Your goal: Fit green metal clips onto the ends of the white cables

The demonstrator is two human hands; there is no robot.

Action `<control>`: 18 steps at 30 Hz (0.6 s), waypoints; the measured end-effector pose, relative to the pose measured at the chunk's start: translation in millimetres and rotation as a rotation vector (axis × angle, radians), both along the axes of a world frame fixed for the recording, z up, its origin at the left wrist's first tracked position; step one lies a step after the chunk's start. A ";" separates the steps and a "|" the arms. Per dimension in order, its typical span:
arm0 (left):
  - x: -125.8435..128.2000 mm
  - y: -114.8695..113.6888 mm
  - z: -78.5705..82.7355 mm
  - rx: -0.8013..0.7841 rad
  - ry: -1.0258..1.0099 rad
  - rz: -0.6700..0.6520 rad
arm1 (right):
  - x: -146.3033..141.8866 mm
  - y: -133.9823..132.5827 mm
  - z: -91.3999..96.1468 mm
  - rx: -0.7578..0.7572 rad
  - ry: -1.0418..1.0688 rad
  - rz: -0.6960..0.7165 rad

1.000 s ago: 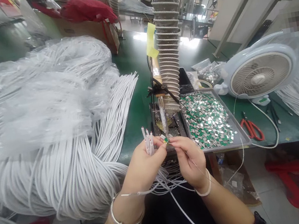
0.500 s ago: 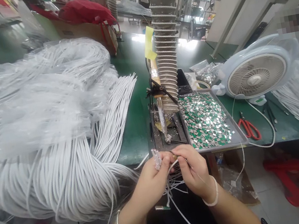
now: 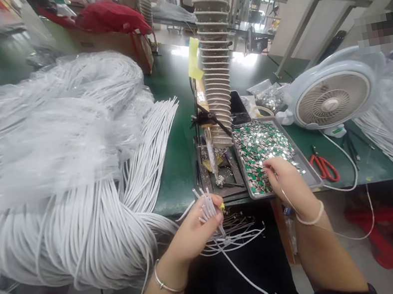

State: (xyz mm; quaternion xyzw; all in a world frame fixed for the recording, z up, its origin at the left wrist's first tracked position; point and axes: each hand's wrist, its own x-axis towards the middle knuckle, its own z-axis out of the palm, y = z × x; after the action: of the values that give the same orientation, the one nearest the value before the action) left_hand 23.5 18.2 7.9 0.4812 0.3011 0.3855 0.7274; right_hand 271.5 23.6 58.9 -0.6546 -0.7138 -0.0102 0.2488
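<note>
Reaching into a shallow gray tray [image 3: 312, 177], a worker's right hand [image 3: 291, 185] dips its bent fingertips among the small circuit boards [image 3: 262, 141] heaped inside; whether the fingers grip a board cannot be told. A thin wire [image 3: 288, 199] trails from that hand past the wrist. Just behind the tray stands a black bin [image 3: 239, 115], its contents hidden, and near it a clear bag [image 3: 270, 97] of small shiny pieces. Well beyond the tray, to its left, a brown carton [image 3: 102, 44] bears a heap of red fabric [image 3: 113, 17].

The boards are rectangular, some showing green faces, others silvery. Left of the tray and nearer the worker, the left hand [image 3: 193, 237] is closed around a bundle of white cables [image 3: 210, 209], slim and round, their cut ends pointing up with reddish tips. A soldering iron [image 3: 211, 152] hangs tip down left of the tray.

To the tray's right, beyond red-handled cutters [image 3: 324, 167], a pale blue fan [image 3: 331, 105] carries a hub mark too small to read.
</note>
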 end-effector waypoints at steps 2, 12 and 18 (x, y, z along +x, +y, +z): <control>-0.2 -0.3 -3.7 -0.059 -0.085 0.008 | 5.8 10.3 -3.2 -0.081 -0.085 -0.009; 7.9 -2.0 1.8 -0.195 -0.206 0.086 | 4.3 17.2 -5.6 -0.136 -0.185 -0.019; 12.9 -4.4 6.8 -0.168 -0.223 0.133 | 6.3 12.5 -12.2 0.031 -0.117 0.030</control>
State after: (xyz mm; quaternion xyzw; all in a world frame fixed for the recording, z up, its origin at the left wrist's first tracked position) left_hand 36.5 13.8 14.7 0.3519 0.2808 0.4573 0.7669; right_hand 277.8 36.1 46.7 -0.6384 -0.7365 -0.0556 0.2169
